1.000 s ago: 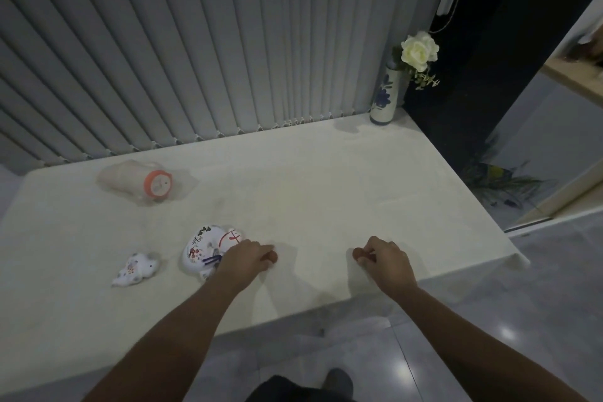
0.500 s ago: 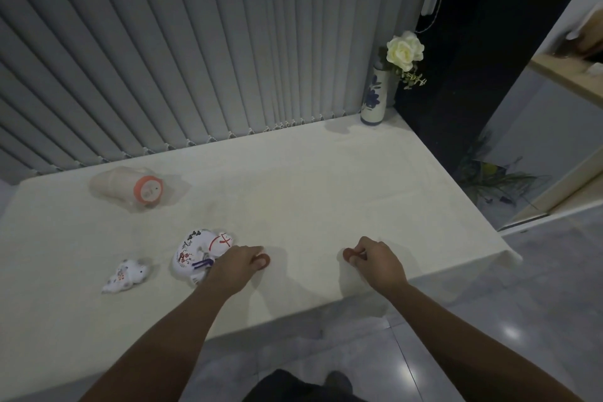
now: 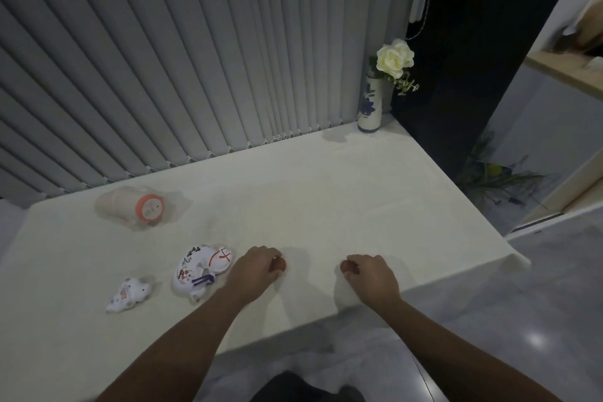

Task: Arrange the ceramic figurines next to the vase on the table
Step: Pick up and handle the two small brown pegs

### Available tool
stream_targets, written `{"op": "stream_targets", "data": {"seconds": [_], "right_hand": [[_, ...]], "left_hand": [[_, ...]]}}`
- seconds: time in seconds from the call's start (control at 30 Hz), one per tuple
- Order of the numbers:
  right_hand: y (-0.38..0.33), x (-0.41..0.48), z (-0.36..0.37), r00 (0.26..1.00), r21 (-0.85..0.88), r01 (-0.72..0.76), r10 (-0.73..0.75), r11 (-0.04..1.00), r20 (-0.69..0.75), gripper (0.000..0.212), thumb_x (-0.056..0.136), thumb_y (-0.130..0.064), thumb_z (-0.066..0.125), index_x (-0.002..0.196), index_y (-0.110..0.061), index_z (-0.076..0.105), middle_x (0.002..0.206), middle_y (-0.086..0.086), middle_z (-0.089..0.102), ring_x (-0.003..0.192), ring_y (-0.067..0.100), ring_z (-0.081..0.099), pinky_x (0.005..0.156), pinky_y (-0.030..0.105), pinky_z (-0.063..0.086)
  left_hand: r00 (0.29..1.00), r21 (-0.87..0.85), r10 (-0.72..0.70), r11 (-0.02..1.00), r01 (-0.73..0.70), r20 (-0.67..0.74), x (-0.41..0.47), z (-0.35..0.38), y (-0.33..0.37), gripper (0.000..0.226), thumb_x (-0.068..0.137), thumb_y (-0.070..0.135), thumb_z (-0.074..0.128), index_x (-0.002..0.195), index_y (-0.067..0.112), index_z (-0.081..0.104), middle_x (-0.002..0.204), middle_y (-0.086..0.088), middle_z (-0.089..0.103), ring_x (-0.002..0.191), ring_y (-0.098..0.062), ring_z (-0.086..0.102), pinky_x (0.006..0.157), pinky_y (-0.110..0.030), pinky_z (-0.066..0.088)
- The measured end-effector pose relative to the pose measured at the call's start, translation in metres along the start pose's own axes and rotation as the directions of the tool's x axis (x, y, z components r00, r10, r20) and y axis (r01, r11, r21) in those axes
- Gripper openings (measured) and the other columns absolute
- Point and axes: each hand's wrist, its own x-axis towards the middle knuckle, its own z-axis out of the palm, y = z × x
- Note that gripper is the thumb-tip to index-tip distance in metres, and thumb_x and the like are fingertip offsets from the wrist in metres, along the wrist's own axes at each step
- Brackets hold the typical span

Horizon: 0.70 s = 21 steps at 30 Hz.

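Two white painted ceramic figurines lie on their sides near the table's front left: a large cat-like figurine (image 3: 200,269) and, to its left, a small figurine (image 3: 128,294). A white vase (image 3: 370,106) with blue flowers and a cream rose (image 3: 394,57) stands at the far right corner. My left hand (image 3: 256,269) rests in a loose fist on the cloth, just right of the large figurine. My right hand (image 3: 370,276) rests curled near the front edge. Neither hand holds anything.
A third figurine with an orange-rimmed face, wrapped in clear plastic (image 3: 140,207), lies at the far left. The table (image 3: 326,206) has a cream cloth. Grey vertical blinds (image 3: 195,59) hang behind it. A tiled floor and a doorway are at the right.
Both hands stay in place on the cloth. The view has shifted slightly as my head moved; no object has moved.
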Motion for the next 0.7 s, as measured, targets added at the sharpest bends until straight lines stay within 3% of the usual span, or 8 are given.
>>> {"op": "stream_targets", "data": {"seconds": [0.1, 0.4, 0.57, 0.7], "right_hand": [[0.000, 0.002, -0.002, 0.996, 0.119, -0.023, 0.032, 0.993, -0.078, 0.020, 0.086, -0.028, 0.056, 0.101, -0.025, 0.068, 0.096, -0.004, 0.070, 0.097, 0.019, 0.059, 0.075, 0.031, 0.050], [-0.012, 0.018, -0.018, 0.977, 0.333, -0.017, 0.086, 0.943, -0.193, 0.036, 0.090, -0.031, 0.057, 0.123, -0.020, 0.060, 0.116, -0.001, 0.065, 0.100, 0.017, 0.064, 0.091, 0.034, 0.051], [-0.014, 0.038, -0.034, 0.972, 0.359, -0.045, 0.125, 0.932, -0.201, 0.024, 0.089, -0.024, 0.061, 0.112, -0.019, 0.063, 0.107, -0.004, 0.060, 0.086, 0.012, 0.060, 0.078, 0.024, 0.045], [-0.019, 0.058, -0.046, 0.968, 0.443, -0.069, 0.168, 0.894, -0.189, 0.019, 0.087, -0.015, 0.062, 0.103, -0.024, 0.060, 0.105, -0.005, 0.060, 0.093, 0.015, 0.061, 0.084, 0.028, 0.049]], "left_hand": [[0.999, -0.010, 0.040, 0.999, -0.040, -0.002, 0.008, 0.003, 0.010, 0.043, 0.088, 0.025, 0.059, 0.129, 0.020, 0.050, 0.115, -0.006, 0.060, 0.111, -0.026, 0.052, 0.090, -0.038, 0.044], [0.991, -0.144, 0.133, 0.980, -0.136, -0.030, 0.048, 0.002, 0.045, 0.039, 0.089, 0.030, 0.058, 0.127, 0.022, 0.051, 0.116, -0.001, 0.060, 0.109, -0.019, 0.052, 0.090, -0.031, 0.044], [0.984, -0.225, 0.153, 0.960, -0.169, -0.089, 0.076, -0.010, 0.058, 0.037, 0.086, 0.029, 0.062, 0.121, 0.022, 0.056, 0.113, 0.002, 0.064, 0.106, -0.017, 0.055, 0.088, -0.030, 0.044], [0.976, -0.291, 0.182, 0.933, -0.211, -0.123, 0.096, -0.020, 0.066, 0.022, 0.083, 0.020, 0.064, 0.104, 0.014, 0.062, 0.102, 0.001, 0.068, 0.098, -0.016, 0.059, 0.084, -0.031, 0.045]]}}
